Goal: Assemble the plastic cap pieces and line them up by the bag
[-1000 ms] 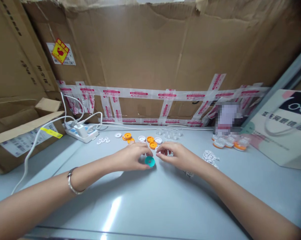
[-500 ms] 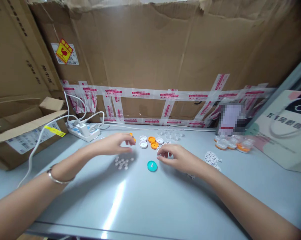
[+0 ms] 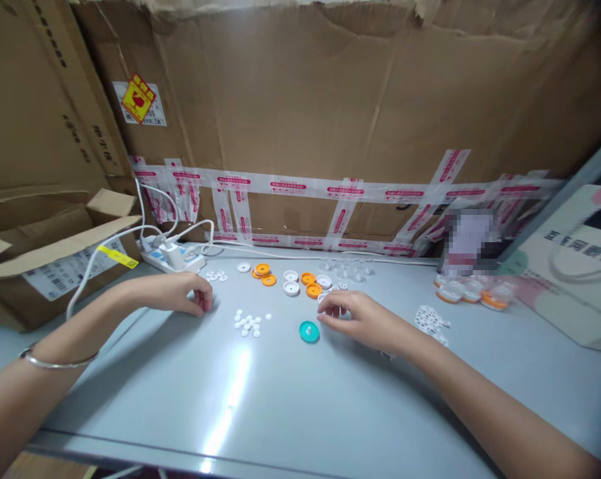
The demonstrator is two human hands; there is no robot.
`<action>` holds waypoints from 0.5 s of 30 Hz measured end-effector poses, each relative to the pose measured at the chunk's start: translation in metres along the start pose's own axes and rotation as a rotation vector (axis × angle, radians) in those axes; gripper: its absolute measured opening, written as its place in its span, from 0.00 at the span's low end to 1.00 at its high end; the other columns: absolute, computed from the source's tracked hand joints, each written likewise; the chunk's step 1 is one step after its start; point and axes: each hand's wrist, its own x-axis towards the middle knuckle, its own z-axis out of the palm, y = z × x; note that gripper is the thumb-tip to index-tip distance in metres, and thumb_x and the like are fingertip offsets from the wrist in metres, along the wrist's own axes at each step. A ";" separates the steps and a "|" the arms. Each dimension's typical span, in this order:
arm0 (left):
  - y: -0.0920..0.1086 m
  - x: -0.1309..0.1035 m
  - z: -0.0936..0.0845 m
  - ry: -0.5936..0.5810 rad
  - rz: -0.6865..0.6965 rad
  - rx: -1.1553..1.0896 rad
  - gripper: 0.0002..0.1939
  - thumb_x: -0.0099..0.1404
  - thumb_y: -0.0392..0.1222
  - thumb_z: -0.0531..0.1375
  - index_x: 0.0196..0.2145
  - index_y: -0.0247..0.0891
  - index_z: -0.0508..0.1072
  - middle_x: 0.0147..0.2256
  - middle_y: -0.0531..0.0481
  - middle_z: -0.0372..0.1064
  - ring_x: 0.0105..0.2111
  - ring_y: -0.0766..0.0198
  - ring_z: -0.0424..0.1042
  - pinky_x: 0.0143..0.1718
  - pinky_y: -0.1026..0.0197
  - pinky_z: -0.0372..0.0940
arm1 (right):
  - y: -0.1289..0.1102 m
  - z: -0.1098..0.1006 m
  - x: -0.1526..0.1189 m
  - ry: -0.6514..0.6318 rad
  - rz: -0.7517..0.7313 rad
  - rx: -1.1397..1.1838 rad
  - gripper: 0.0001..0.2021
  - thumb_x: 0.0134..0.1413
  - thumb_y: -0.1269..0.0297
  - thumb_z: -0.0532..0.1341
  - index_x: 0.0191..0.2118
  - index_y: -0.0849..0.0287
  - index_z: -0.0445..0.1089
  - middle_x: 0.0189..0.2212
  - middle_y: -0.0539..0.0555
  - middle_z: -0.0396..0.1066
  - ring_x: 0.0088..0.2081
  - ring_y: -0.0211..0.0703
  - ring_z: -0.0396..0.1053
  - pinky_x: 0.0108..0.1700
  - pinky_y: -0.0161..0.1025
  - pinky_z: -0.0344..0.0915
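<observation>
Over the left part of the grey table, my left hand [image 3: 180, 295] is closed, its fingertips curled against the thumb; what they hold, if anything, is hidden. Small white discs [image 3: 216, 275] lie just behind it, and more white discs [image 3: 248, 323] are scattered to its right. A teal round dish [image 3: 309, 332] with a small pale piece at its middle rests at the table's centre. Beside it on the right, my right hand [image 3: 350, 315] hovers with fingers bent and a gap to the thumb, nothing visible between them. White rings [image 3: 291, 288] and orange rings [image 3: 313, 291] sit behind the dish.
Clear domed parts [image 3: 353, 267] stand at the back. White patterned cut-outs [image 3: 431, 324] and orange-and-clear assemblies [image 3: 494, 301] are on the right. A power strip [image 3: 180, 260] with cables and an open cardboard box [image 3: 55, 266] are on the left; a large carton stands behind.
My left hand has moved left, away from the rings and white discs, and its fingers have closed. My right hand has stayed beside the teal dish. The view has shifted slightly.
</observation>
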 end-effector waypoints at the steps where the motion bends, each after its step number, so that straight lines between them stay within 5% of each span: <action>1: 0.001 0.001 0.001 -0.001 0.006 -0.011 0.08 0.53 0.38 0.59 0.32 0.38 0.75 0.31 0.52 0.72 0.32 0.64 0.69 0.34 0.69 0.61 | 0.000 0.000 0.000 0.001 -0.001 0.005 0.07 0.54 0.63 0.55 0.34 0.58 0.70 0.32 0.51 0.70 0.34 0.38 0.66 0.38 0.36 0.61; 15: -0.006 0.010 0.005 0.013 0.003 -0.038 0.09 0.57 0.42 0.57 0.30 0.36 0.75 0.30 0.50 0.73 0.31 0.63 0.69 0.33 0.68 0.61 | 0.000 0.001 -0.001 -0.003 -0.011 -0.002 0.08 0.54 0.62 0.55 0.34 0.58 0.69 0.32 0.52 0.70 0.34 0.39 0.66 0.38 0.36 0.60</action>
